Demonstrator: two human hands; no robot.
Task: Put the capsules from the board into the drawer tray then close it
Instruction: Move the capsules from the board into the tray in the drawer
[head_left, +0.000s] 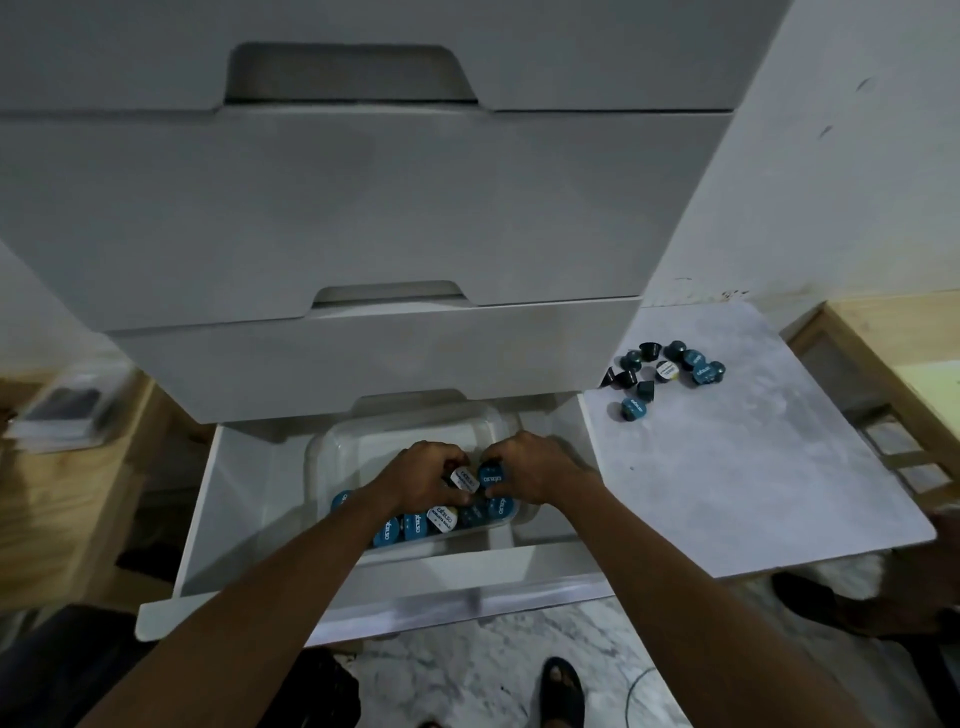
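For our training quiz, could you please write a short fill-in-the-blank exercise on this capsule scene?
1. Both hands, left hand and right hand, are over the clear ____ in the drawer.
2. The left hand holds a capsule with a ____ lid.
3. The remaining capsules lie on the ____.

Answers: tray; white; board

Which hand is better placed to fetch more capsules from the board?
The right hand, probably. The board with the loose capsules lies to the right of the open drawer. The left hand would have to cross over. Both hands now hold capsules above the tray.
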